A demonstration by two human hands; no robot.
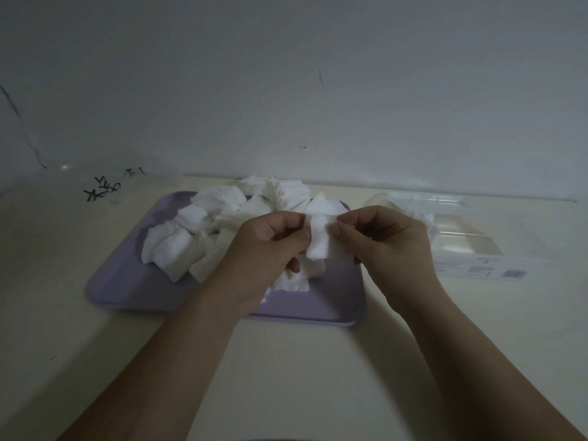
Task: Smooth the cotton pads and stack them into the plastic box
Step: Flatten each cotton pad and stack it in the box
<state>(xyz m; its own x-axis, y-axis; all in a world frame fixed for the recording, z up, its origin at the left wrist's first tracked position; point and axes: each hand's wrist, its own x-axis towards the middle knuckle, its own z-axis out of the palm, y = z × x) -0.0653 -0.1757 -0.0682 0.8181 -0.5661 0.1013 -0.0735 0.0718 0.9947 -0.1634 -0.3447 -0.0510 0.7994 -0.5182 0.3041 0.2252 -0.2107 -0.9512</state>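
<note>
While pinched: pad [319, 240] btwn both hands [264, 249] [386, 240]

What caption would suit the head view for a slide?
Both hands, left hand and right hand, pinch one cotton pad above the lilac tray of crumpled pads; clear plastic box waits at right.

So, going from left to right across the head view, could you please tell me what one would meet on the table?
Clear bag with black writing → purple tray of loose cotton pads → left hand → held cotton pad → right hand → clear plastic box.
</note>
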